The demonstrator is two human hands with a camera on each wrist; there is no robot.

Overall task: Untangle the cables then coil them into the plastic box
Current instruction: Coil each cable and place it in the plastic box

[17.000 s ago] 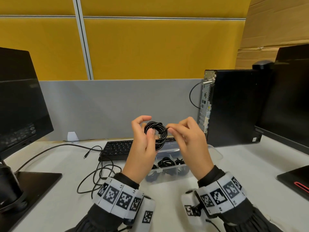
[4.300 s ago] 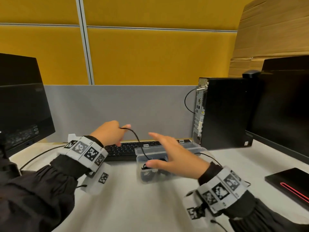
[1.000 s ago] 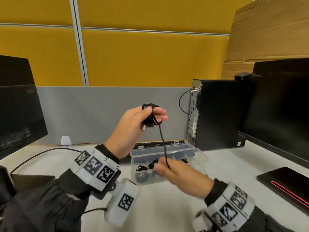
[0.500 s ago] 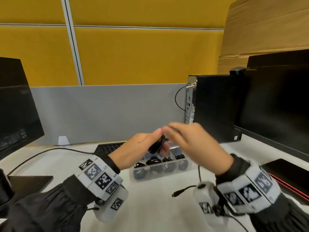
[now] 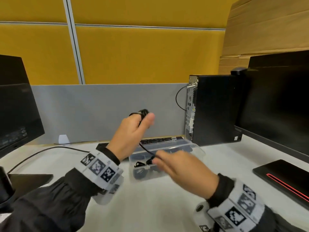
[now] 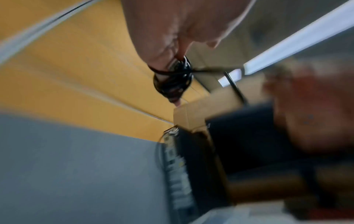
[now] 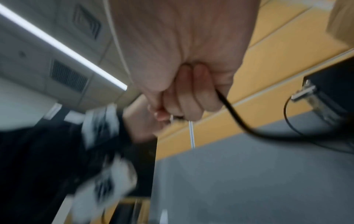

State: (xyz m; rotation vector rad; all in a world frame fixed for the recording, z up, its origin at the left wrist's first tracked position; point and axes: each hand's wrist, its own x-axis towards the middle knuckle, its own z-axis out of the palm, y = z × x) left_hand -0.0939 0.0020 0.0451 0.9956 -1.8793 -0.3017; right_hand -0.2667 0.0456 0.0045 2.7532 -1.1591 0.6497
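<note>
A black cable point(image 5: 143, 113) is wound in a small coil round the fingers of my raised left hand point(image 5: 133, 129); the left wrist view shows the same coil point(image 6: 173, 80) looped on two fingers. A free strand point(image 5: 147, 149) runs down from the coil to my right hand point(image 5: 173, 163), which grips it in curled fingers, as the cable point(image 7: 231, 112) in the right wrist view confirms. Below both hands lies the clear plastic box point(image 5: 199, 149), lid open, with several black coils point(image 5: 142, 164) in its compartments. My right hand is blurred and hides part of the box.
A black keyboard point(image 5: 157, 141) lies behind the box. A black PC tower point(image 5: 215, 109) stands at the right, monitors at far left point(image 5: 15, 106) and far right point(image 5: 277, 101). A monitor cable point(image 5: 41, 152) crosses the desk at left. A dark laptop point(image 5: 284, 178) lies at right.
My left hand has risen with the coil on its fingers. My right hand has dropped from beside the coil to over the box, pulling the strand downward.
</note>
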